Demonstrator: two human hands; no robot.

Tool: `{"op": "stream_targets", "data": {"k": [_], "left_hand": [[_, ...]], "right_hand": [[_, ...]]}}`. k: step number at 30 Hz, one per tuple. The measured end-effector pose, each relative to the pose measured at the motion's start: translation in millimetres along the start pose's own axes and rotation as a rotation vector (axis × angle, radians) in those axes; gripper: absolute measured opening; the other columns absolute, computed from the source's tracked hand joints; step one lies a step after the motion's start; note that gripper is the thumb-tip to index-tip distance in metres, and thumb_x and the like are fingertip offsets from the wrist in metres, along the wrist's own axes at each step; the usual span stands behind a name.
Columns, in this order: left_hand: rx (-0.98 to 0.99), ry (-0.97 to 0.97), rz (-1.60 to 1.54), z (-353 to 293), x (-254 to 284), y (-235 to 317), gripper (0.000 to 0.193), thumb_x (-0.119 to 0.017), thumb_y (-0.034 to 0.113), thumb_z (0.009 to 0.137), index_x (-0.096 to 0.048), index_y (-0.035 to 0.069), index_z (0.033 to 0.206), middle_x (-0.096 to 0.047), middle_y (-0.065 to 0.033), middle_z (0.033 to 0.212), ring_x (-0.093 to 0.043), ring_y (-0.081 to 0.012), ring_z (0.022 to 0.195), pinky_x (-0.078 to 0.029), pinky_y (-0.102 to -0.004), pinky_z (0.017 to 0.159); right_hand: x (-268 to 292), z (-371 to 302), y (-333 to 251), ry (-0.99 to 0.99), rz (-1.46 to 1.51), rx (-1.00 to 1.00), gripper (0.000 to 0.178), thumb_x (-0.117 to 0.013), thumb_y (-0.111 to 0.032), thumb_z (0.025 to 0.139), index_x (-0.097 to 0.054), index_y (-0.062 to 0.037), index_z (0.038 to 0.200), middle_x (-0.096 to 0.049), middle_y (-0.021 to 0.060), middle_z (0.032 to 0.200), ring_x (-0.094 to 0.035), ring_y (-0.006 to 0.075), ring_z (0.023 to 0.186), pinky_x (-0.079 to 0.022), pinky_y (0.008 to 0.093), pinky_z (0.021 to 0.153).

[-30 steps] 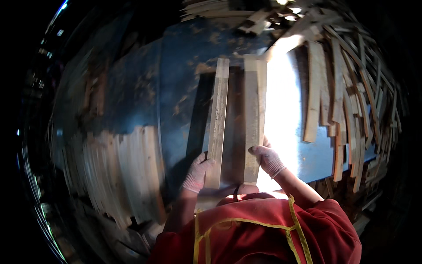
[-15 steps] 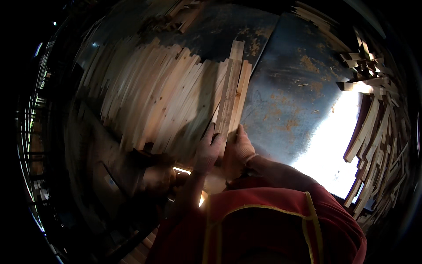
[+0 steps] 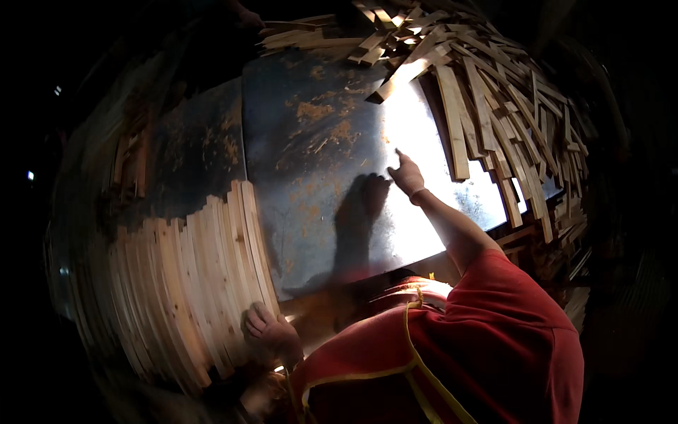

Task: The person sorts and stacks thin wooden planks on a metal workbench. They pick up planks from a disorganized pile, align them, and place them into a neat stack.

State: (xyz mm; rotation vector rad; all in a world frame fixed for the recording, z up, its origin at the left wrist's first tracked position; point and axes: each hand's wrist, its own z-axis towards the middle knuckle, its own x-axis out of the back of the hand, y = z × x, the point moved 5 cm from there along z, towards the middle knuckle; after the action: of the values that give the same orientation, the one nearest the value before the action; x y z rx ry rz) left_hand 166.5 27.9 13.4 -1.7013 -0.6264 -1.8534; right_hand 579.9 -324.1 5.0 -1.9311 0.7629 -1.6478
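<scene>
A row of pale wooden strips (image 3: 187, 283) lies side by side on the left of the dark metal table top (image 3: 304, 162). My left hand (image 3: 272, 332) rests at the near ends of the rightmost strips, its fingers laid out against the wood and not wrapped round it. Stretched out over the brightly lit part of the metal, my right hand (image 3: 407, 178) has its fingers apart and nothing in them. Its shadow falls on the sheet to its left. Beyond it lies a loose heap of wooden strips (image 3: 487, 106).
More strips (image 3: 304, 35) lie along the far edge, where another person's hand (image 3: 247, 17) shows in the dark. A small stack of wood (image 3: 132, 159) stands at the far left. Sawdust patches (image 3: 318, 111) spot the metal, and a seam crosses it.
My right hand has left the strips and reached out to the right over the metal. My left hand stays at the row's near end. The view has swung right; the strips both hands held now lie in the row.
</scene>
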Motion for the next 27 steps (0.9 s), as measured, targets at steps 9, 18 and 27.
{"op": "stream_targets", "data": {"k": [9,18,27], "left_hand": [[-0.343,-0.134,-0.059,37,42,105,0.074,-0.079,0.035,0.085,-0.054,0.008,0.149,-0.047,-0.0139,0.154,-0.044,-0.0399,0.142,-0.038,-0.0536,0.116],[0.043,-0.849,-0.923,51,-38,293,0.078,-0.076,0.034,0.092,-0.046,0.003,0.157,-0.057,-0.0246,0.152,-0.054,-0.0364,0.141,-0.042,-0.0379,0.116],[0.187,-0.164,-1.007,96,12,77,0.048,-0.063,0.015,0.088,-0.066,0.006,0.135,-0.074,-0.0174,0.103,-0.071,-0.0273,0.093,-0.055,-0.0391,0.085]], "right_hand": [[102,51,178,0.254,-0.341,-0.110,0.050,-0.068,-0.026,0.084,-0.053,-0.0001,0.124,-0.072,0.0296,0.105,-0.072,0.0436,0.102,-0.058,0.0484,0.091],[-83,-207,72,-1.078,0.473,0.298,0.087,-0.073,-0.003,0.091,-0.030,-0.0083,0.165,-0.066,0.0179,0.135,-0.068,0.0253,0.111,-0.057,0.0373,0.094],[75,-39,80,-0.375,0.470,0.095,0.072,-0.067,-0.019,0.101,-0.036,-0.0022,0.164,-0.060,0.0124,0.135,-0.059,0.0200,0.113,-0.050,0.0334,0.100]]}}
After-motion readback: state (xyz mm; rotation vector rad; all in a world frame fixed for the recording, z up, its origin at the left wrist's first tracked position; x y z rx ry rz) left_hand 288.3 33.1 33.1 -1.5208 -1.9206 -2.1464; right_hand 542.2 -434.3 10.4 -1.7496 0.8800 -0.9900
